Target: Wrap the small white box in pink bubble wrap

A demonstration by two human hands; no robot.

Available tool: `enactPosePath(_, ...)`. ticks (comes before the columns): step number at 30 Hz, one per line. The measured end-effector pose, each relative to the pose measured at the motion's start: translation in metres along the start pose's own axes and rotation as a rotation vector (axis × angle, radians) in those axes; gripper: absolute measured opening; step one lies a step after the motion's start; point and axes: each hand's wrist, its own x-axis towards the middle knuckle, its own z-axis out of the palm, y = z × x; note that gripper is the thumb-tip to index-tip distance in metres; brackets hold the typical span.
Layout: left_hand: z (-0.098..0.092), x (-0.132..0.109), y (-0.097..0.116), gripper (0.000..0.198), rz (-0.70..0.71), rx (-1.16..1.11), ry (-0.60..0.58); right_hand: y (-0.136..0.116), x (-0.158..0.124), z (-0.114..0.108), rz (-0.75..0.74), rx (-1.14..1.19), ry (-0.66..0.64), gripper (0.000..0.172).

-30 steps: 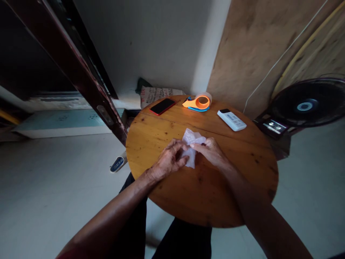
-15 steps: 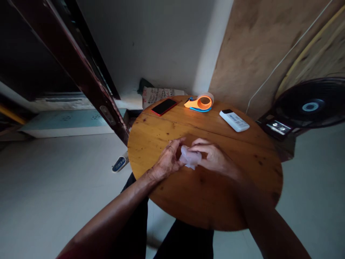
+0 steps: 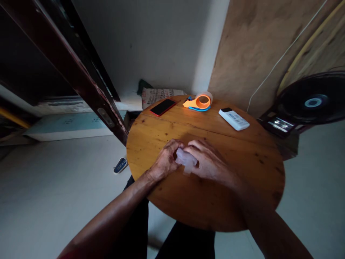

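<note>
Between my two hands, above the near middle of the round wooden table, is a crumpled, whitish translucent plastic bag. My left hand is curled round its left side, the fingertips at its upper edge. From the other side my right hand closes on it, fingers over the top and thumb below. A loose flap of the plastic hangs down under my right hand. What the bag may contain cannot be made out.
Along the table's far side lie a phone with a red edge, an orange tape dispenser and a white power bank. A black fan stands at the right. On the floor at left is a shoe.
Both hands have closed in round the plastic bag, which is bunched more tightly. A flap of it now hangs lower. The things at the table's far side have stayed put.
</note>
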Motion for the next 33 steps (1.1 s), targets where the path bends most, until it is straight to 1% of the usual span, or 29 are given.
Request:
enactPosePath(4,-0.0022,-0.0003,0.0018,0.038,0.002,-0.040,-0.007,0.0008,0.0010,0.0021,-0.008,0.006,0.032,0.039)
enactPosePath(9,-0.0045,0.0000,0.0050,0.031,-0.063,-0.111,-0.039,0.0025,0.0017,0.0029,-0.017,-0.007,0.045,0.034)
enactPosePath(14,-0.0034,-0.0008,0.0043,0.035,-0.148,-0.140,-0.048,0.0028,0.0026,0.0022,-0.008,0.020,0.065,0.027)
enactPosePath(22,-0.0030,-0.0010,0.0039,0.031,-0.170,-0.193,-0.055,0.0037,0.0023,0.0025,-0.024,0.032,0.069,0.022)
enactPosePath(29,-0.0005,-0.0021,0.0001,0.034,-0.177,-0.255,-0.044,0.0036,0.0036,0.0026,-0.012,0.045,0.069,0.022)
enactPosePath(33,-0.0004,-0.0024,0.0004,0.034,-0.162,-0.231,-0.041,0.0059,0.0040,0.0056,-0.006,0.084,0.090,0.025)
